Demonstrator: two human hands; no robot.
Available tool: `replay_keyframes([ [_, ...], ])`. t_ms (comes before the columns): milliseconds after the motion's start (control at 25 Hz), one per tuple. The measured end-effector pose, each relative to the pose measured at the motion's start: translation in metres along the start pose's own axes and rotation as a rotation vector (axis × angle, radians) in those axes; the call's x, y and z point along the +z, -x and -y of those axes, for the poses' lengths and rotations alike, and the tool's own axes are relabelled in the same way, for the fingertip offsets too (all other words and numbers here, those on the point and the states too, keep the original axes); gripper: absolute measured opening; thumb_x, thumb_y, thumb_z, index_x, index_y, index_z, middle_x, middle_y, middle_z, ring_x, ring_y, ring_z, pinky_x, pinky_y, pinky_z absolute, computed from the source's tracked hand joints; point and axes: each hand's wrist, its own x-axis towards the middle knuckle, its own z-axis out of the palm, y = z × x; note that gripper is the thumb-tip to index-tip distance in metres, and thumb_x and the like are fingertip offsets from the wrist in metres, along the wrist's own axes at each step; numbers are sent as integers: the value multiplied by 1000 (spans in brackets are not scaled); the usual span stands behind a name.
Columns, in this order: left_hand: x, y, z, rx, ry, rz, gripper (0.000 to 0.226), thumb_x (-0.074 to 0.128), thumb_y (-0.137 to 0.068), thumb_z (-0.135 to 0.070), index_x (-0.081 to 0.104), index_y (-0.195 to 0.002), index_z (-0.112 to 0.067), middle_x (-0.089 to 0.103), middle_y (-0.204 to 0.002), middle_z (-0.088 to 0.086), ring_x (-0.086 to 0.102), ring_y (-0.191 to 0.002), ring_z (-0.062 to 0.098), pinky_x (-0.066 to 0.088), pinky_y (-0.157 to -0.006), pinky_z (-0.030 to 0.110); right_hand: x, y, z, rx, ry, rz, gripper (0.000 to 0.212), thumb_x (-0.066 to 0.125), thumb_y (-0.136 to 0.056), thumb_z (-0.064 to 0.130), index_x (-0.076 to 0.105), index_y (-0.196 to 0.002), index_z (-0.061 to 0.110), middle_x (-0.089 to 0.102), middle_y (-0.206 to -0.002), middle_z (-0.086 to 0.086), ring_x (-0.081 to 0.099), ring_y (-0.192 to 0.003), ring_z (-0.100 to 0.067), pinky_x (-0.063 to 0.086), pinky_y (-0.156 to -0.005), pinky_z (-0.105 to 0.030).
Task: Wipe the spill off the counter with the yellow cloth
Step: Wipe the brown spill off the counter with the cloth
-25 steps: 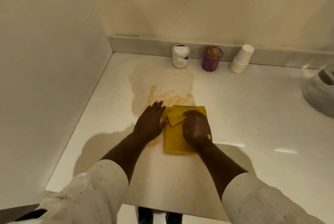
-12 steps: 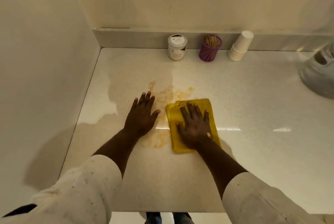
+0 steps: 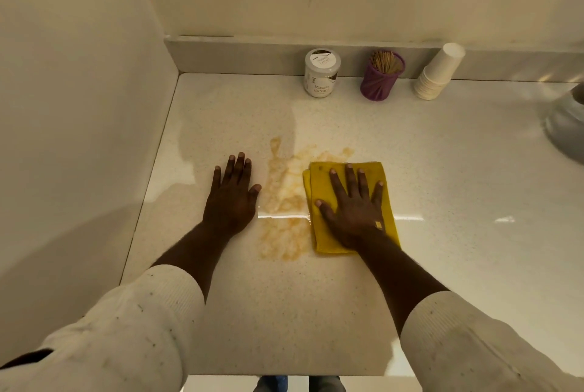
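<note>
Since the earlier frames the right hand (image 3: 354, 211) has gone from bunched over the yellow cloth (image 3: 349, 208) to lying flat on it with the fingers spread wide, and the cloth now sits just right of the spill (image 3: 284, 202) instead of over its lower part. Over the same span the left hand (image 3: 232, 199) has come off the cloth's edge and now lies to the left of the stain.

At frame centre the cloth lies folded in a rough rectangle on the pale counter (image 3: 458, 233), its left edge touching the orange-brown spill. Nothing is pinched or gripped; the right palm only presses the cloth down. Palm down on bare counter, the left hand has its fingers close together and holds nothing, its thumb just beside the stain.

Between the two hands the spill runs from mid-frame down toward the lower centre, patchy and wet.

Along the back ledge in the upper right of the frame stand a white jar (image 3: 322, 73), a purple cup of toothpicks (image 3: 381, 75), and a tilted stack of paper cups (image 3: 437, 71). White sleeves (image 3: 126, 328) fill the lower corners.
</note>
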Motion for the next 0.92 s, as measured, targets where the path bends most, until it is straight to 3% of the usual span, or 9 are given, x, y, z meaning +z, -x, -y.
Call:
replay_keyframes([
  [440, 5, -1, 17, 21, 1, 25, 70, 16, -102, -52, 0, -160, -15, -2, -170, 6, -8, -157, 21, 3, -128, 47, -6, -70, 19, -6, -8, -35, 87, 1, -89, 86, -16, -159, 37, -13, -170, -4, -14, -155, -29, -13, -119, -65],
  [920, 9, -2, 21, 40, 23, -2, 71, 18, -103, -52, 3, -161, -13, 2, -170, 8, -5, -157, 22, 5, -128, 48, 6, -69, 61, -100, -31, -48, 90, 6, -88, 89, -13, -160, 38, -13, -170, -2, -15, -154, -27, -23, -116, -58],
])
